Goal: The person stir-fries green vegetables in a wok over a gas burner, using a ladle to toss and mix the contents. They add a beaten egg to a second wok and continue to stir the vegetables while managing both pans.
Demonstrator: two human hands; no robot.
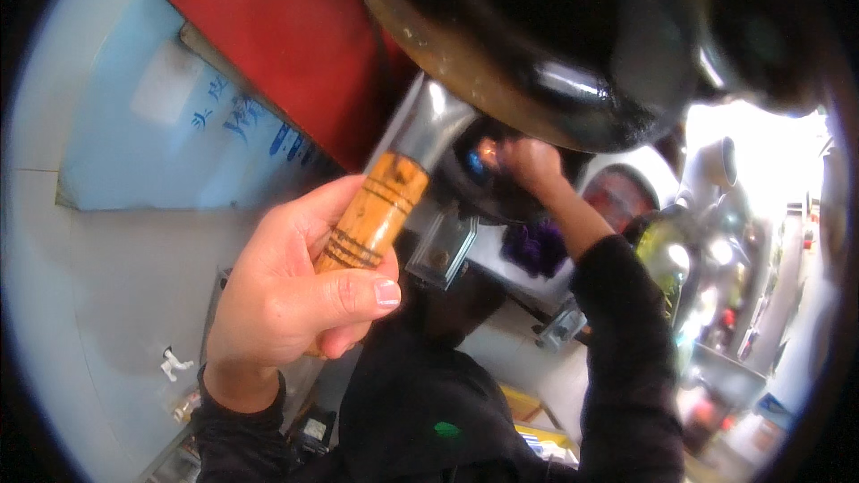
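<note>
My left hand (302, 275) is closed around the wooden handle (372, 211) of a dark wok. A metal socket (433, 121) joins that handle to the wok (483, 87), which is raised and tilted across the top of the view. Beyond and below the wok's rim is my right hand (530, 161), its fingers bent and blurred against a dark round opening. A small orange and blue glow, perhaps a flame, shows at its fingertips. Whether the fingers hold anything cannot be made out.
A red panel (282, 20) overlaps a light blue board (154, 127) with handwriting at upper left. A white tap (176, 363) is on the wall at lower left. To the right stand bottles (671, 261) and shiny metal containers (725, 228). A dark purple bundle (537, 247) lies near my right forearm.
</note>
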